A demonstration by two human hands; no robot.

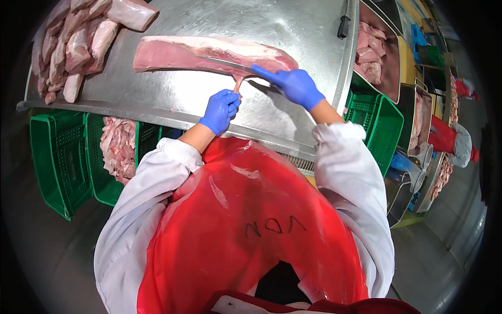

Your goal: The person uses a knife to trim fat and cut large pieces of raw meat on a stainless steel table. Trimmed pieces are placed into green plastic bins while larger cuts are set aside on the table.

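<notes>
2 blue-gloved hands work at a steel table (pixel 172 99), with a long slab of meat (pixel 183 48) lying crosswise on it, just beyond them. the slab has a pale fatty band along its far side and pinker flesh toward the person.

the left hand (pixel 222 110) is on the near side of the slab, below its middle, fingers curled together and clamped on the lower end of a thin strip of meat (pixel 238 85). the strip runs up from the fingers to the slab's near edge and joins it there, so the slab itself sits just ahead of this grip, apart from the fingers.

the right hand (pixel 298 87) is at the slab's right end, closed around a knife (pixel 226 63), with the index finger stretched toward the blade. the handle is mostly hidden by the glove. the blade points left and lies over the slab's near half, above the spot where the strip joins. how deep the edge sits in the flesh, i cannot tell.

at the table's far left is a heap of meat pieces (pixel 76 44). a black-handled tool (pixel 343 27) lies near the right edge. below the table on the left, a green crate (pixel 99 172) holds pale trimmings (pixel 119 149); to the right is a metal bin (pixel 391 78) of meat chunks (pixel 370 52).
</notes>
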